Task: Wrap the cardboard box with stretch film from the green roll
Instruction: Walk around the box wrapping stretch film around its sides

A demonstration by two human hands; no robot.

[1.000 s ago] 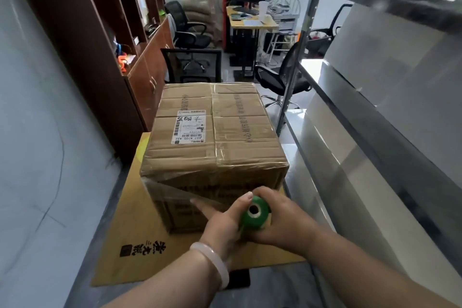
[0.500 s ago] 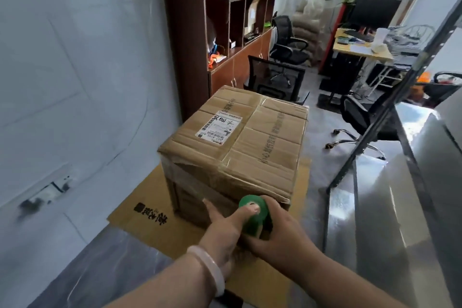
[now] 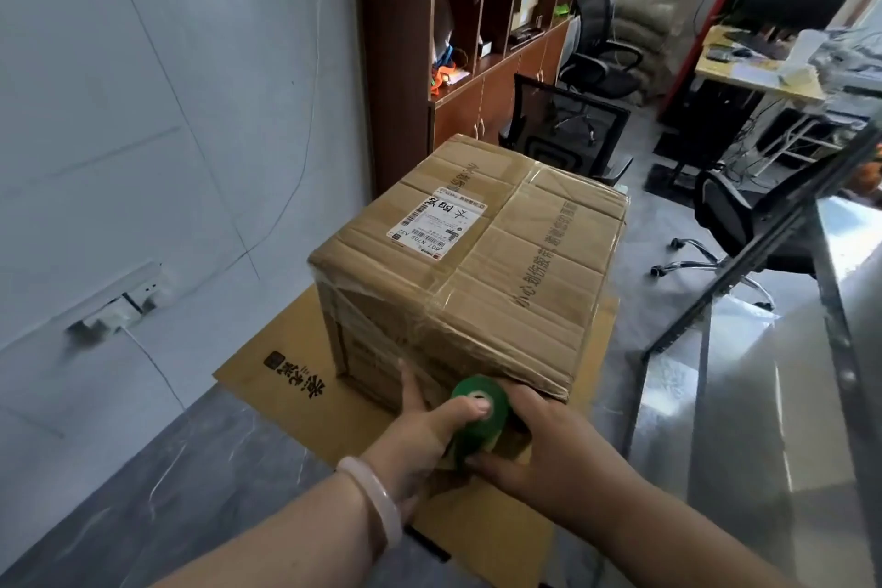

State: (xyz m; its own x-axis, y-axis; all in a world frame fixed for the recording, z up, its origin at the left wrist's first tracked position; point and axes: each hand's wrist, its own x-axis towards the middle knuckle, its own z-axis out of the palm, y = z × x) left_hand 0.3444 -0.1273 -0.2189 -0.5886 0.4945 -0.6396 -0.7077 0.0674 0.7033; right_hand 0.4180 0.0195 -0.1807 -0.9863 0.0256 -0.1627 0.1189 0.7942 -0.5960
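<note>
A taped cardboard box (image 3: pixel 482 263) with a white shipping label stands on a flat sheet of cardboard (image 3: pixel 286 363) on the floor. Clear stretch film lies over its near-left face, up to the top edge. The green roll (image 3: pixel 477 415) stands upright against the box's near corner. My left hand (image 3: pixel 425 430) holds the roll with the thumb over its top core and a finger pressed on the filmed face. My right hand (image 3: pixel 539 449) grips the roll from the right and below. The lower part of the roll is hidden by my fingers.
A pale wall (image 3: pixel 143 134) with a socket runs along the left. A dark wooden shelf cabinet (image 3: pixel 458 38) and black office chairs (image 3: pixel 563 129) stand behind the box. A shiny metal rack (image 3: pixel 773 372) runs along the right. Grey floor lies in front.
My view has swung round toward the box's left corner, so its left face shows more. Both hands stay on the green roll at the near corner, with film along the near face.
</note>
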